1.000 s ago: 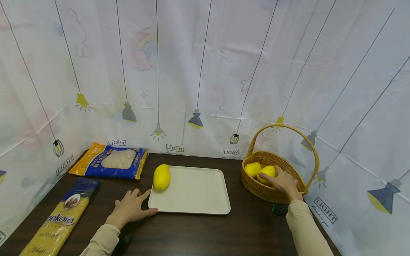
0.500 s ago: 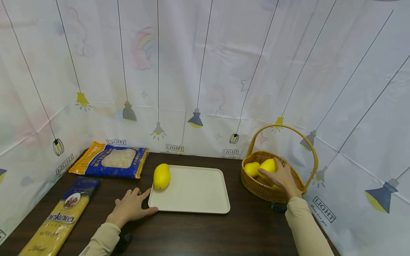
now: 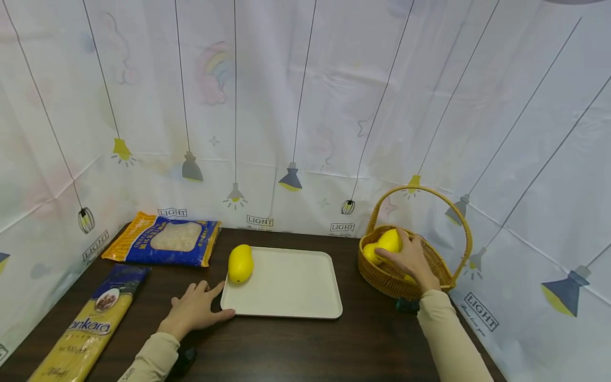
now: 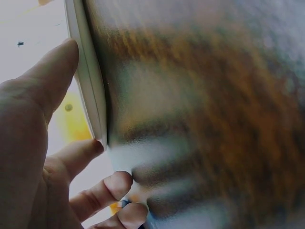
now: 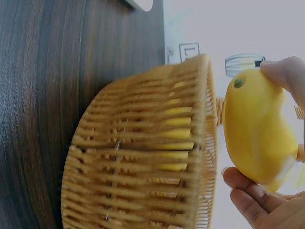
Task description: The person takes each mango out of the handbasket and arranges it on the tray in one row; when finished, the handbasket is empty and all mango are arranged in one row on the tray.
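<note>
Right grip (image 3: 412, 260) is clamped on one mango (image 5: 259, 126), with the thumb on one side and the fingers on the other. This mango is yellow, shows a green spot at one end, and is held over the basket (image 3: 382, 283); the right wrist view places it above the rim. A second mango (image 3: 370, 254) sits inside the basket, toward its left side. Another patch of yellow shows near the hand, too covered to identify. The basket is woven, has an arched handle (image 3: 469, 236) and stands at the right of the desk (image 3: 296, 350).

Left grip (image 3: 193, 313) is apart: fingers spread, thumb and forefinger touching the edge of the white tray (image 3: 291, 286) at its left end. A third mango (image 3: 241, 263) rests at the tray's far left corner. Further left lie a blue and orange bag (image 3: 176, 239) and a long packet (image 3: 90, 326) lettered "ankara". A printed white cloth (image 3: 267, 79) hangs behind.
</note>
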The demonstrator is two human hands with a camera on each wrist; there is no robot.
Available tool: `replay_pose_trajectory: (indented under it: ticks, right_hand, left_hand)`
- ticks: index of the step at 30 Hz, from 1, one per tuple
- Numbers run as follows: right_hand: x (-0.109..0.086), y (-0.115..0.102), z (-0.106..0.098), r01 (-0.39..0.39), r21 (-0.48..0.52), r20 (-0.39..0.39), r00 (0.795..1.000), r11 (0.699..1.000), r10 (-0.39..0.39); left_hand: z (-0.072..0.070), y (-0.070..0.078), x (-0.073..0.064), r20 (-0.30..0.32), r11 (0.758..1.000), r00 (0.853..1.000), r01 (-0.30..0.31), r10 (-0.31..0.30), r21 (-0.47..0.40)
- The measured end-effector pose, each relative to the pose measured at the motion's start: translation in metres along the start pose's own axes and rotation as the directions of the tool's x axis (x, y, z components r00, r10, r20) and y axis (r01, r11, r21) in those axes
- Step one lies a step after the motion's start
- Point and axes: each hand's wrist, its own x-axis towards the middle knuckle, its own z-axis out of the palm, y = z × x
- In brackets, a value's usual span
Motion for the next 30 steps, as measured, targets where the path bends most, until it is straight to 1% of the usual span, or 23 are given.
replay_pose_trajectory:
  ticks: [6, 10, 13, 17, 20, 25, 30]
  right_hand:
    - [0.000, -0.014, 0.005, 0.029, 0.014, -0.017, 0.999, 0.999, -0.029]
    - [0.001, -0.022, 0.010, 0.062, 0.007, -0.030, 0.998, 0.998, -0.062]
    - [0.001, -0.029, 0.014, 0.082, 0.007, -0.027, 0.996, 0.997, -0.082]
    - [0.000, -0.040, 0.020, 0.097, 0.034, -0.015, 0.995, 0.995, -0.096]
    - [0.001, -0.050, 0.027, 0.110, 0.047, -0.012, 0.994, 0.993, -0.109]
    - [0.003, -0.068, 0.041, 0.150, 0.031, 0.000, 0.989, 0.988, -0.150]
    - [0.006, -0.086, 0.059, 0.166, 0.028, 0.033, 0.985, 0.986, -0.167]
  left_hand:
    - [0.000, 0.000, 0.000, -0.004, 1.000, 1.000, -0.002, 0.003, 0.001]
    - [0.000, 0.001, 0.000, -0.003, 1.000, 1.000, -0.002, 0.002, 0.005]
    - [0.000, 0.001, 0.000, -0.002, 1.000, 1.000, -0.001, 0.001, 0.006]
    - [0.000, 0.002, 0.000, -0.003, 1.000, 1.000, -0.003, 0.003, 0.005]
    - [-0.001, 0.002, 0.000, -0.006, 1.000, 1.000, -0.005, 0.005, 0.006]
    - [-0.001, 0.001, 0.000, -0.008, 1.000, 1.000, -0.004, 0.004, 0.005]
    - [-0.001, 0.002, 0.000, -0.004, 1.000, 1.000, 0.001, -0.001, 0.004]
